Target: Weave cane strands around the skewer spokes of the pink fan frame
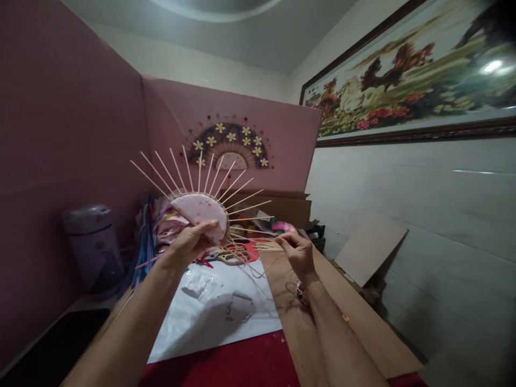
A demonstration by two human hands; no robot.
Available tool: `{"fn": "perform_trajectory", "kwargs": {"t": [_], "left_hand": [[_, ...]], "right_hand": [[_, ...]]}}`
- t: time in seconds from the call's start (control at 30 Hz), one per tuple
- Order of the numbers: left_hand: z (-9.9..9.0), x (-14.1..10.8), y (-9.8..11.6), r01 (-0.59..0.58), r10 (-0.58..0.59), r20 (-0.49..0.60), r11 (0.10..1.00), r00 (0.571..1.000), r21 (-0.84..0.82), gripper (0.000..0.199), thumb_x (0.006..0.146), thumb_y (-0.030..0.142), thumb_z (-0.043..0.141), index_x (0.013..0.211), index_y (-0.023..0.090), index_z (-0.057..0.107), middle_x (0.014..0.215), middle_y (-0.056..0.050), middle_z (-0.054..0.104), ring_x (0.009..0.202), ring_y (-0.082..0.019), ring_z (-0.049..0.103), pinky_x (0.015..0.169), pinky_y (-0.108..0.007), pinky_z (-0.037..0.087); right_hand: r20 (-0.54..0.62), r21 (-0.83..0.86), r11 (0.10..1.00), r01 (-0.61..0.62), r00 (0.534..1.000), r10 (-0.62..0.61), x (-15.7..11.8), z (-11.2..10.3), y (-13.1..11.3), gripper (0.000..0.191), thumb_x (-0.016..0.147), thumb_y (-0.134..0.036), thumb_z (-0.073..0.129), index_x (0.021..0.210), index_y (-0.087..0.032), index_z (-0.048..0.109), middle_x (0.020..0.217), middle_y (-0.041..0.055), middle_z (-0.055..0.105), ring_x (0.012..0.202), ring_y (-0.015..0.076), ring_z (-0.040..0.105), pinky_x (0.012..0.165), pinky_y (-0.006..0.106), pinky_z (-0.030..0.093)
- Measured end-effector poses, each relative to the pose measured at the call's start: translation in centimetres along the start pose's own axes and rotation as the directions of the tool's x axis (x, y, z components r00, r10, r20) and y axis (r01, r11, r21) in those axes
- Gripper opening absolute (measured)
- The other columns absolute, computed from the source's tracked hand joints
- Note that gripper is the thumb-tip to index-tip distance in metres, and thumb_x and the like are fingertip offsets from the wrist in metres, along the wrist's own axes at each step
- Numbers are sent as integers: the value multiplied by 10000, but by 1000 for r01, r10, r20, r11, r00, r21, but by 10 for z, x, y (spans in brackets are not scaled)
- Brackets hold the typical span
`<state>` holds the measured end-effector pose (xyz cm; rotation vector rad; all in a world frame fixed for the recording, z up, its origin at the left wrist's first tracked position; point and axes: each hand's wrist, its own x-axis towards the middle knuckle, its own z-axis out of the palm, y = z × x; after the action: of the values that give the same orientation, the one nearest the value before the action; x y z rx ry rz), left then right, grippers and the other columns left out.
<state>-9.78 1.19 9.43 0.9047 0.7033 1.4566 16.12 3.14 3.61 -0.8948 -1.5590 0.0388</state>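
Note:
A white half-round piece with red spots (197, 207) is held up by my left hand (193, 242), its thumb across the face and the other fingers behind. Many thin wooden sticks fan out from its curved edge, and cord is woven along that edge. My right hand (296, 250) is pinched near the tip of a low stick on the right side; whether it grips the stick or a strand of cord is too small to tell. Loose cord (256, 271) hangs from the piece over a white sheet (217, 317).
Scissors (234, 254) lie behind the sheet, near loose sticks (268, 245). Brown cardboard (338, 301) covers the right side over red cloth (226, 365). A purple container (94, 247) stands left. A finished flowered fan (229, 142) is on the pink panel.

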Motion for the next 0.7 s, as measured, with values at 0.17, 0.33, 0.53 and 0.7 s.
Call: {"fn": "perform_trajectory", "kwargs": {"t": [0.17,0.33,0.53,0.7], "left_hand": [[-3,-3,13,-174,182,-24,967,983,188,317,519,113,750,813,134,633,693,-28,673,600,-178,619,490,-260,512],[5,-14,29,-146,156,-73,981,985,128,269,562,101,723,815,124,634,711,-48,676,599,-184,632,528,-293,534],[13,-33,8,103,-109,-27,982,994,-157,154,652,50,641,781,131,619,664,-27,675,517,-138,609,484,-264,528],[29,-47,-22,304,-293,80,918,953,-254,154,707,71,601,853,113,621,718,-58,697,590,-161,645,596,-305,549]], "right_hand": [[117,-40,999,-7,993,12,0,-2,14,174,759,-359,603,717,-223,703,696,24,692,657,164,601,643,279,448],[64,-24,994,-107,992,108,-5,7,17,194,774,-365,577,759,-220,706,770,32,707,717,173,624,675,277,463],[141,26,975,-219,967,213,-13,22,5,200,734,-370,602,673,-207,700,656,25,690,623,179,609,598,270,448],[190,152,954,-259,955,229,-72,-9,-32,251,796,-416,513,800,-248,700,607,7,655,647,180,610,547,261,442]]}}
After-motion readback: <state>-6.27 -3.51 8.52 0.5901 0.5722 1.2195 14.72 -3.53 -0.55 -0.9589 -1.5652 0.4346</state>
